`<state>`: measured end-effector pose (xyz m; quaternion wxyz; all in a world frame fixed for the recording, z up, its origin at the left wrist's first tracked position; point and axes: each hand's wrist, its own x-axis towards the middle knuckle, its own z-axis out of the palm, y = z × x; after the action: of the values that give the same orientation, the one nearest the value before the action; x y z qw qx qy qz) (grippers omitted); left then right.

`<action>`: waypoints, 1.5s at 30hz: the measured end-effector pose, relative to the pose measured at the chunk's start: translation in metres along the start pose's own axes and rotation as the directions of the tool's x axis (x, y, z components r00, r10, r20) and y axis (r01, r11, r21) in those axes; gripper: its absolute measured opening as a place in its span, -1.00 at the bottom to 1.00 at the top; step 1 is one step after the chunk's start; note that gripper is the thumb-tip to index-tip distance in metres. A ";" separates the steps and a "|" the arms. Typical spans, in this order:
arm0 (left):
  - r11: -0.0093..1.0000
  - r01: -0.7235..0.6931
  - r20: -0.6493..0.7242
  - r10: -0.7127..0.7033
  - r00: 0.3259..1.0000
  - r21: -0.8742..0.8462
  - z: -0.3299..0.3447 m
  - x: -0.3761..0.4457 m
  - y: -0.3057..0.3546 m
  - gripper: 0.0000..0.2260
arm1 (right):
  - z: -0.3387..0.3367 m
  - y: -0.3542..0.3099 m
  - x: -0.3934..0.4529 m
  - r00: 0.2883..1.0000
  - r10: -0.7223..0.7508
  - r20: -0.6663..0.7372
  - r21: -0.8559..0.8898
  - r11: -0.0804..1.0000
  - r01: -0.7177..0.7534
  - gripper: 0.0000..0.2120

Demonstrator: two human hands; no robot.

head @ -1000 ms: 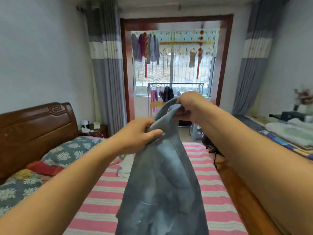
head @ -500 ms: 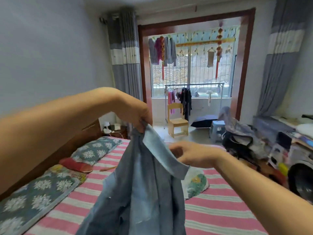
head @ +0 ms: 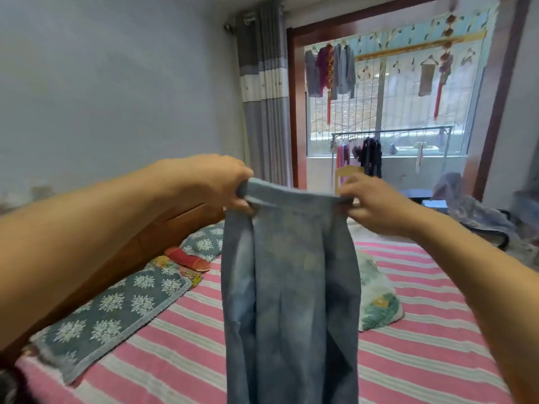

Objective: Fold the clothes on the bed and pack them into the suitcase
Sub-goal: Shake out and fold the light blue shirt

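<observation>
While the striped bed (head: pixel 423 360) fills the lower frame, the blue jeans (head: pixel 288 301) hang at centre, long axis vertical, waistband level between both hands; the left hand (head: pixel 221 185) and right hand (head: pixel 376 205) each pinch one top corner, equally near.

hands: two, left hand (head: pixel 217 185) and right hand (head: pixel 376 205)
blue garment (head: pixel 288 287): one
floral pillows (head: pixel 113 313): two
bed (head: pixel 423 345): one
</observation>
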<state>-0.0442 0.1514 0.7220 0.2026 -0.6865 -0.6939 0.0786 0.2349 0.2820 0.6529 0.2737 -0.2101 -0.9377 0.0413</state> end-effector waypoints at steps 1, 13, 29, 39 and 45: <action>0.990 0.065 -0.125 -0.080 0.989 -0.123 -0.003 0.001 -0.001 -0.70 | -0.011 -0.007 0.002 0.984 -0.004 -0.176 0.116 0.993 0.025 -0.64; 0.575 -0.019 0.156 0.254 0.955 -0.818 0.011 -0.031 -0.012 -0.31 | 0.009 -0.041 -0.089 0.849 0.528 -0.006 0.775 0.539 -0.329 -0.81; -0.237 0.314 0.238 0.298 0.924 -0.920 0.237 -0.126 0.078 -0.73 | -0.034 -0.089 -0.236 0.716 0.686 -0.132 -0.038 0.718 -0.695 -0.76; 0.709 -0.335 -0.279 0.201 0.939 -0.621 0.259 -0.121 0.031 -0.89 | 0.058 -0.100 -0.331 0.560 0.824 0.088 -0.170 0.567 -0.806 -0.65; 0.605 -0.153 -0.292 -0.138 0.946 -0.782 0.297 -0.157 0.050 -0.84 | 0.127 -0.106 -0.343 0.434 0.804 -0.407 -0.026 0.465 -0.885 -0.86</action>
<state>-0.1175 0.0490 0.4068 -0.0135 -0.7104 -0.6101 -0.3507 0.3895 0.0471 0.3957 0.3448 -0.6879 -0.6382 0.0254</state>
